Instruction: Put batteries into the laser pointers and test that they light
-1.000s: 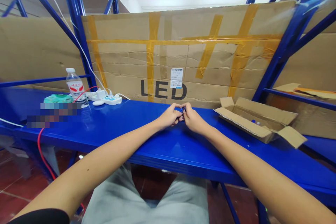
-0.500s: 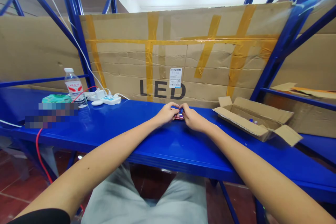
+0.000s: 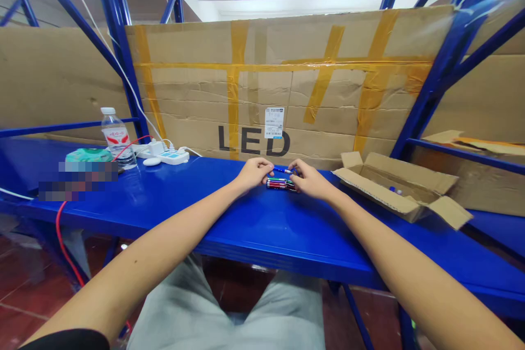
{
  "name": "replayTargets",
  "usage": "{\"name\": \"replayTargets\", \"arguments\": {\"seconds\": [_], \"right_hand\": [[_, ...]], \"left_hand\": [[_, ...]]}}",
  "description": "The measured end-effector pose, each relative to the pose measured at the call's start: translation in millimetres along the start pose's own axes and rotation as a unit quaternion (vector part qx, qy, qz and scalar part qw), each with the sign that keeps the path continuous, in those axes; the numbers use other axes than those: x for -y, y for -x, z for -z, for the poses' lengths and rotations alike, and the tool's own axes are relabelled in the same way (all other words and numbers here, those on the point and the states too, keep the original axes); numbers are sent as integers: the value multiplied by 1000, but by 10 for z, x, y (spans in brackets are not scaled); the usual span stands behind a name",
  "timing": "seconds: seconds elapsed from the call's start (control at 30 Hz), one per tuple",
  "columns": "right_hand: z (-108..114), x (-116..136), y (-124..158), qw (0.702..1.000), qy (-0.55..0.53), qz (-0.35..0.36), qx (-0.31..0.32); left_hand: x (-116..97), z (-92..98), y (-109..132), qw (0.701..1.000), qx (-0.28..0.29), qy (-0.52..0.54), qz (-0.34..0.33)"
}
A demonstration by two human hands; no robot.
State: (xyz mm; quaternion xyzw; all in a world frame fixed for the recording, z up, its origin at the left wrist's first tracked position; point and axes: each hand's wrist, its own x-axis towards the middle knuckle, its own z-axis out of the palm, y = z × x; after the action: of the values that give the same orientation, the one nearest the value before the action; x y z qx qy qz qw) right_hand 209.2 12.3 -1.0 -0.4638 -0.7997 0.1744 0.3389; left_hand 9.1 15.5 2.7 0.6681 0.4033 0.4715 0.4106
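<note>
A slim blue pen (image 3: 281, 170) lies crosswise between my two hands, just above the tabletop. My left hand (image 3: 253, 174) is closed in a pinch on its left end. At the other end, the curled fingertips of my right hand (image 3: 309, 180) close around the pen's pale tip. Right below it, several shiny pens (image 3: 279, 184) in red, green and dark colours lie side by side on the blue table (image 3: 246, 224). My right fingers partly cover their right ends.
An open cardboard box (image 3: 373, 191) with small blue-and-white items stands to the right. On the left are a water bottle (image 3: 118, 139), a green packet (image 3: 88, 158) and a white power strip (image 3: 174, 156) with cables. A large taped carton (image 3: 197, 104) walls off the back.
My hands have moved apart, the left one to the left and the right one to the right. The blue pen and the row of pens beneath now show between them.
</note>
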Motion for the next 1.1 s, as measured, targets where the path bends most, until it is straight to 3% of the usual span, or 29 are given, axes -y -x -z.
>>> {"name": "replayTargets", "arguments": {"seconds": [0.13,0.37,0.53,0.63,0.8,0.9,1.1], "right_hand": [[-50,43,0,986,-147,-68,47],[-94,37,-8,983,-163,-35,73],[-96,46,-10,991,-124,-15,39],[-47,50,-17,997,-78,7,-15],[75,16,-35,992,14,15,-128],[127,3,-39,985,64,-13,-159],[151,-5,-35,981,111,-18,-160]], "left_hand": [[1,-24,13,1000,14,-4,7],[63,-38,1,999,50,-9,-8],[97,-57,-35,999,49,24,-1],[95,-44,-66,990,32,130,46],[107,70,-129,949,14,296,105],[128,124,-156,941,1,315,126],[132,114,-160,942,-11,299,153]]}}
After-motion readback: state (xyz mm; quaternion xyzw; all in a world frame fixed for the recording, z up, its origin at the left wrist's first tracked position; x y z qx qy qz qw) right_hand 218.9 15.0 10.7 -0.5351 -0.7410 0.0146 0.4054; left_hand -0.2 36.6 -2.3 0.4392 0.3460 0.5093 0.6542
